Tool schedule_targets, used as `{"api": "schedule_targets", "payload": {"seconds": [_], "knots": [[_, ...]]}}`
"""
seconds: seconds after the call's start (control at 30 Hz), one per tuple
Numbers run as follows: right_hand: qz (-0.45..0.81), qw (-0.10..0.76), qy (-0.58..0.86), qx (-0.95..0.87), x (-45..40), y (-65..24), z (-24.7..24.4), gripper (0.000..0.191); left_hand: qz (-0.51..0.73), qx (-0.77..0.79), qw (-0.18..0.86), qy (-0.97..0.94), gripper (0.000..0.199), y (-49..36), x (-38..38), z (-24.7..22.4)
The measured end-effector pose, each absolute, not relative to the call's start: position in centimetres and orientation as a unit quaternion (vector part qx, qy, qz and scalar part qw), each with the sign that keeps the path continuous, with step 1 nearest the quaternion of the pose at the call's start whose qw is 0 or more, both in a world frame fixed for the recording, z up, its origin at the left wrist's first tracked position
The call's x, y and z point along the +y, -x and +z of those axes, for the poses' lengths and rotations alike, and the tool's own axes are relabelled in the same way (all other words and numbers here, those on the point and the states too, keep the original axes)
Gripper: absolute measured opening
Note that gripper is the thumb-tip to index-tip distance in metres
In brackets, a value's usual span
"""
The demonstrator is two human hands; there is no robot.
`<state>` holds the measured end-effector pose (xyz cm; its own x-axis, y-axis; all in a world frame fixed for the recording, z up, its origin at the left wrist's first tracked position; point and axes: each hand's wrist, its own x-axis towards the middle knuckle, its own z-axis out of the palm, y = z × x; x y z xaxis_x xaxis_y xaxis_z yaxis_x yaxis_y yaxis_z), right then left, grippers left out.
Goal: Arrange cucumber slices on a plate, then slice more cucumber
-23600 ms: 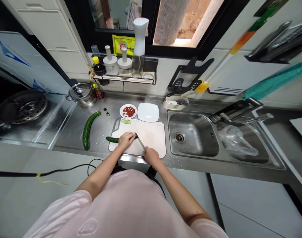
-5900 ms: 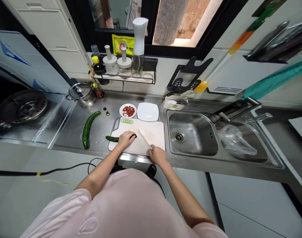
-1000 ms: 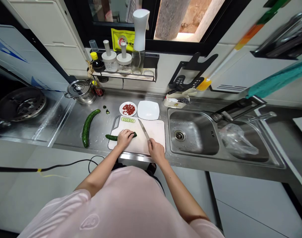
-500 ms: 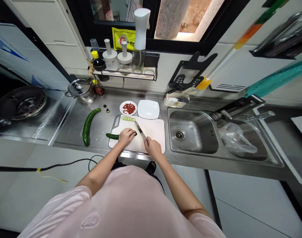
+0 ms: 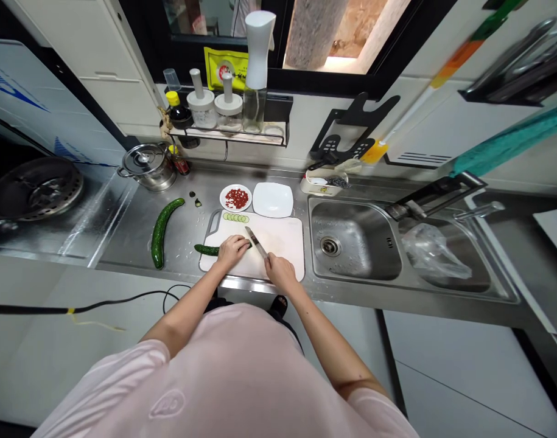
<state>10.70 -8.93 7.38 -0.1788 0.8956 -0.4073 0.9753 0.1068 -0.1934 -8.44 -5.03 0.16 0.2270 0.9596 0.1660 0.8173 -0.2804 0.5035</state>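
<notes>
The right hand (image 5: 280, 274) grips a kitchen knife (image 5: 256, 242) on the white cutting board (image 5: 282, 243), its blade just beside the curled left hand (image 5: 232, 251), which presses a cut cucumber (image 5: 206, 249) down. Cucumber slices (image 5: 236, 218) line the board's far edge, a whole cucumber (image 5: 158, 243) lies left of the board, and a small plate (image 5: 224, 198) of chopped red pieces sits beyond it.

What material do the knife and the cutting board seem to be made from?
The knife blade looks like steel, from its grey metallic shine; its handle is hidden. The cutting board looks like white plastic with a matte finish, from its smooth, even surface and moulded handle, though the look cannot fully settle this.
</notes>
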Motion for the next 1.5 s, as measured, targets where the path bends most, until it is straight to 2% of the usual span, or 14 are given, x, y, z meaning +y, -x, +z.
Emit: {"api": "schedule_targets", "payload": {"seconds": [0.57, 1.5], "knots": [[-0.237, 0.115, -0.611, 0.747, -8.2, -10.7, 7.7, 0.03, 0.278, 0.519, 0.136, -0.797, 0.023, 9.0, -4.7, -1.0], [-0.271, 0.13, -0.587, 0.752, -9.2, -11.9, 7.5, 0.023, 0.275, 0.526, 0.118, -0.796, 0.023, 8.7, -4.8, -0.9]]}}
